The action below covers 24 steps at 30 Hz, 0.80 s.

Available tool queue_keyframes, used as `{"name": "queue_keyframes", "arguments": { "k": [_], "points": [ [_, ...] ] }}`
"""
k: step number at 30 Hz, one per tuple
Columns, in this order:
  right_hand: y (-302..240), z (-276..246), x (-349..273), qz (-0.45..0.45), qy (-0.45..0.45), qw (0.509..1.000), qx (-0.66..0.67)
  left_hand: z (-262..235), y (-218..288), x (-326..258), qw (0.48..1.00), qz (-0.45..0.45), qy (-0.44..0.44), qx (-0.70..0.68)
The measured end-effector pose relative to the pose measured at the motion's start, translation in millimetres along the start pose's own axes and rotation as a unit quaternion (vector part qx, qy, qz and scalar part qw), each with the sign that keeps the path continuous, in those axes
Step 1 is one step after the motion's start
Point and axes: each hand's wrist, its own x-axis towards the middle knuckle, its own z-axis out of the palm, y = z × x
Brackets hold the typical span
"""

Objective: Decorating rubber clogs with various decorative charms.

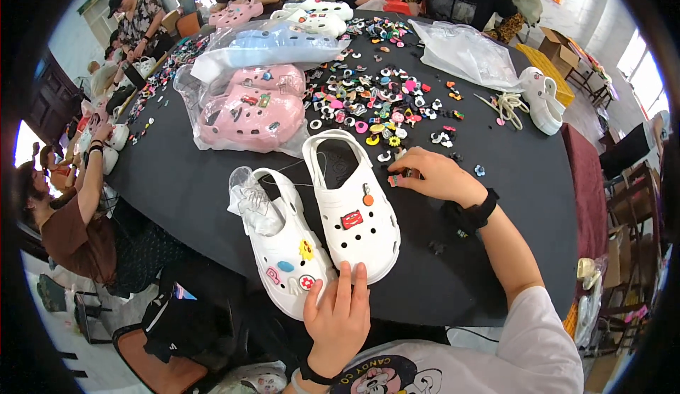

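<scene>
Two white clogs lie side by side on the black table before me. The right clog (361,232) carries a red car charm (352,220) and an orange round charm (367,200), with several holes bare. On the left clog (289,266) sit several charms, among them a yellow one (306,249) and a blue oval (285,266); crumpled wrapping (258,208) fills its opening. My left hand (338,319) rests with outstretched fingers against the clogs' toes. Beside the right clog's heel, my right hand (432,174) pinches a small pink-and-teal shoe charm (398,180) just above the table.
Loose charms (382,103) are heaped across the middle of the table (177,174). Bagged pink clogs (255,117) and blue clogs (276,43) stand behind my pair. A plastic bag (467,54), cord (506,107) and another white clog (544,103) lie at right. Other people sit around.
</scene>
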Motion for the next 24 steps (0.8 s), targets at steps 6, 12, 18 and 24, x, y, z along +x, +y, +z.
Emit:
{"name": "queue_keyframes", "arguments": {
  "k": [6,12,18,24],
  "points": [
    [-6.0,13.8,1.6,0.011,0.024,0.994,-0.106,-1.2,1.4,2.0,1.000,-0.001,-0.001,0.012],
    [-15.7,9.3,1.6,0.073,0.022,0.997,-0.029,0.6,0.1,1.3,1.000,-0.008,-0.006,-0.006],
    [-63.4,-21.7,-17.7,-0.028,0.046,0.990,0.133,-3.7,3.2,4.7,0.996,-0.085,0.007,-0.026],
    [-95.0,-10.5,-32.5,-0.050,-0.110,0.959,0.255,1.5,-4.2,6.1,0.997,-0.059,0.014,-0.050]
  ]
}}
